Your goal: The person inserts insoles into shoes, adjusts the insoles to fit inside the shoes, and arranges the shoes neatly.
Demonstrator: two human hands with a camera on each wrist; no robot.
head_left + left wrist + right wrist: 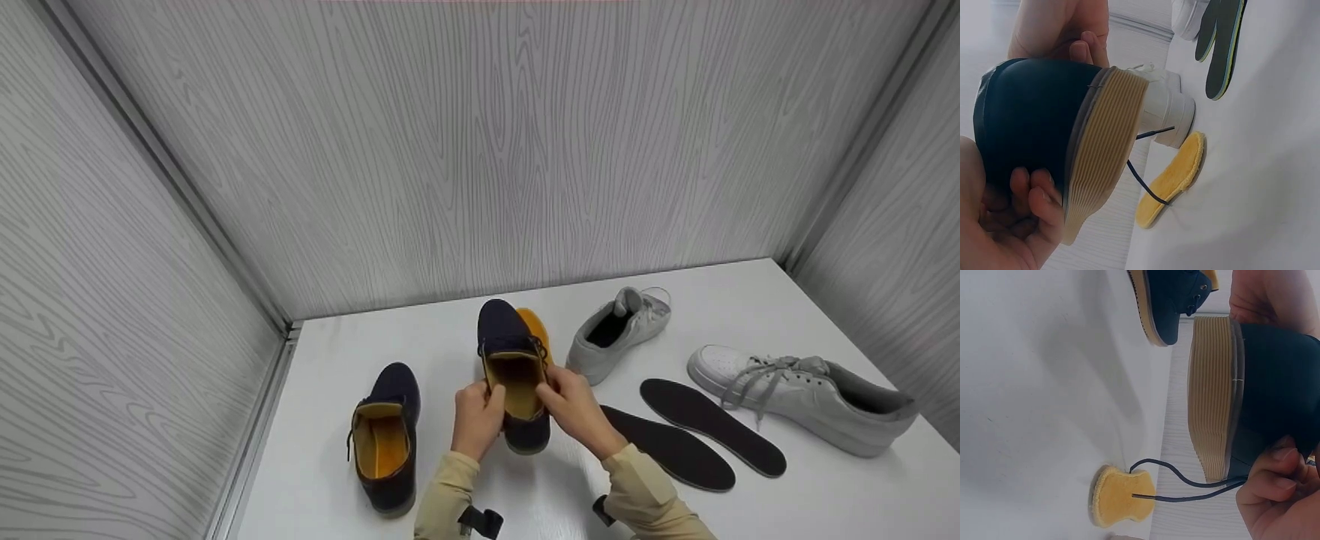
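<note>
Both hands hold a navy lace-up shoe (pixel 502 326) above the table, its toe pointing away and its tan-lined opening facing up. My left hand (pixel 478 418) grips the left side near the heel, thumb over the rim. The right hand (pixel 576 409) grips the opposite side, its thumb also at the rim. In the left wrist view the ribbed beige sole (pixel 1106 152) shows clear of the table, with dark laces (pixel 1143 183) dangling. A fuzzy yellow insole (pixel 534 330) lies on the table beyond the shoe, partly hidden by it.
The matching navy shoe (pixel 390 435) stands at left, orange-yellow inside. To the right lie two black insoles (pixel 712 424) and two white sneakers, one near the back (pixel 619 334) and one at far right (pixel 802 397). Grey wood-grain panels (pixel 480 150) enclose the table.
</note>
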